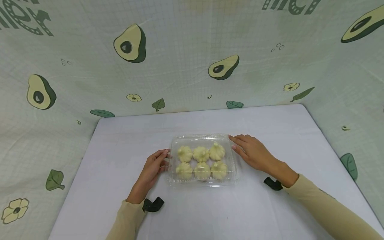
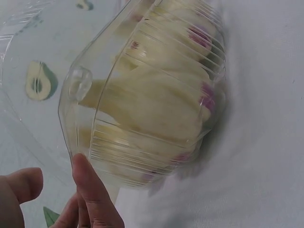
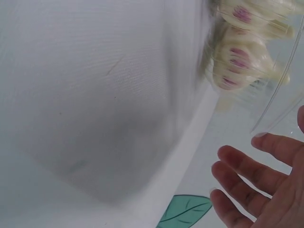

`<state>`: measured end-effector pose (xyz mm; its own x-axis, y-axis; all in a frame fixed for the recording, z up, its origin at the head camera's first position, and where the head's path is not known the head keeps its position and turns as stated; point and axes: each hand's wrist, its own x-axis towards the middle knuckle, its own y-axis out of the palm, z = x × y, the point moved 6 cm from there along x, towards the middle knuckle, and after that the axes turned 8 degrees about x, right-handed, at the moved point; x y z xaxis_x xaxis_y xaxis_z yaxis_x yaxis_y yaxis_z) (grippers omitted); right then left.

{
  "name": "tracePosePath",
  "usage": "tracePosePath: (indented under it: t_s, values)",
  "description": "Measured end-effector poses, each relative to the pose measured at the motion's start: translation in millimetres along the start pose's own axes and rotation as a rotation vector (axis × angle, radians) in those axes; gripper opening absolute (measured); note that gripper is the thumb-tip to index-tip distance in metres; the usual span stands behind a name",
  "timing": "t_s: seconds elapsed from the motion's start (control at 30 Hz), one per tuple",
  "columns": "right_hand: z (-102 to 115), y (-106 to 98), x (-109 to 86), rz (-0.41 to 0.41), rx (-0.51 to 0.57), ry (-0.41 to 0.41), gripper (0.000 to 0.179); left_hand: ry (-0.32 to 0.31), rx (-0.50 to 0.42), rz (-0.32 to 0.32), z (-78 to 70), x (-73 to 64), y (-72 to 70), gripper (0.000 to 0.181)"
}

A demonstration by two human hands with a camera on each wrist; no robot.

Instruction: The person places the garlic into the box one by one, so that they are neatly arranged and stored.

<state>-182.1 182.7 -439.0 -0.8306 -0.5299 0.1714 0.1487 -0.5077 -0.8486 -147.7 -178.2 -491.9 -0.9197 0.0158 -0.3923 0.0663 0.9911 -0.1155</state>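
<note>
A clear plastic clamshell box (image 1: 201, 183) rests on the white-covered table, with garlic bulbs (image 1: 201, 154) in two rows inside. The bulbs (image 2: 152, 95) show purple streaks through the ribbed wall in the left wrist view. At the box's left side is my left hand (image 1: 153, 168); its index fingertip (image 2: 81, 164) touches the rim from below, while the thumb stands apart from it. My right hand (image 1: 255, 151) reaches to the far right corner with fingers extended. In the right wrist view its index fingertip (image 3: 260, 137) is right at the plastic rim and the other fingers are spread.
The white tablecloth (image 1: 210, 213) surrounds the box. A pale cloth printed with avocados (image 1: 130, 43) and leaves hangs behind and at the sides of the table. Black straps (image 1: 153, 204) sit at both wrists, beside beige sleeves (image 1: 324, 203).
</note>
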Motion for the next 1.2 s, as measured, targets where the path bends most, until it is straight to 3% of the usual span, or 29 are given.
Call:
tracePosePath:
  t_s: [0.43,0.97,1.2]
  values:
    - [-3.9,6.5,-2.5,0.043,-0.020,0.017,0.054,0.007,-0.047,0.019,-0.5,0.2,1.5,0.039]
    - [-2.7,9.2,-5.0,0.043,0.020,0.057,0.057,0.039,-0.003,0.055,0.3,0.1,1.1,0.041]
    - [1.6,6.0,-7.2,0.023,-0.036,0.050,0.057,0.052,0.014,0.058,-0.4,0.3,1.1,0.042]
